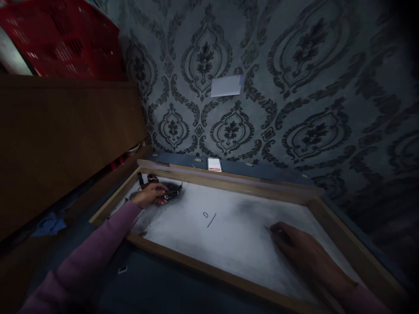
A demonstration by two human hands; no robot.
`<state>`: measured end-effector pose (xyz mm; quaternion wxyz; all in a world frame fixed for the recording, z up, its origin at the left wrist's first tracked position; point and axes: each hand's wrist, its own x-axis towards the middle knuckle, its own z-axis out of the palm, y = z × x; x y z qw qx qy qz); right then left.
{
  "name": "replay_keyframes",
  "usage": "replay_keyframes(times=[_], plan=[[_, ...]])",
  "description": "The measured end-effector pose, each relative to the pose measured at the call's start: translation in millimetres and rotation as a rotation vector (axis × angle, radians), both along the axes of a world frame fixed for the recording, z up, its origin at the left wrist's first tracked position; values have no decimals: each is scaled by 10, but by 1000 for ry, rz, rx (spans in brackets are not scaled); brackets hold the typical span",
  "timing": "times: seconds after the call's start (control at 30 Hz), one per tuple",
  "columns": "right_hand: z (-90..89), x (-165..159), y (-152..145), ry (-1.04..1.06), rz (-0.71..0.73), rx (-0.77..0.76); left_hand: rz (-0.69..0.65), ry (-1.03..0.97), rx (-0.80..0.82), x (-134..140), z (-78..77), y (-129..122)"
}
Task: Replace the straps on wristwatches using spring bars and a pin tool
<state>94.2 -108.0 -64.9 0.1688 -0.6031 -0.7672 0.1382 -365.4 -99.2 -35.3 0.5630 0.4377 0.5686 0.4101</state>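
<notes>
A shallow wooden tray (170, 250) with a white floor lies in front of me. In its left end, my left hand (151, 195) has its fingers closed on a dark, glossy item (173, 193) that looks like sunglasses. More dark items (152, 178) sit behind that hand, partly hidden. Over the tray's right side, my right hand (297, 248) is closed in a pinch, with a thin tip (266, 227) showing at the fingers; its kind is unclear. Between my hands, a small dark ring (205, 215) and a thin dark rod (211, 220) rest on the white floor.
Behind the tray stands a small white box (214, 165) near the patterned wall. A wooden cabinet (72, 139) rises at left, with a red plastic basket (75, 43) on top. A blue cloth (49, 224) lies low at left. A white card (225, 86) is on the wall.
</notes>
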Motion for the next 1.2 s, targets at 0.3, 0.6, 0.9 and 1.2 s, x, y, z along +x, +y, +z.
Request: replay_keyframes(times=[0.3, 0.6, 0.9, 1.2], plan=[[338, -417, -71, 118, 112, 52, 5, -250, -38, 37, 69, -14], [436, -1763, -32, 988, 234, -381, -95, -362, 27, 543, 143, -114], [242, -1855, 100, 1167, 195, -366, -267, -268, 127, 944, 69, -94], [270, -1824, 119, 1312, 186, -476, -227, -179, 258, 1148, 15, 20]])
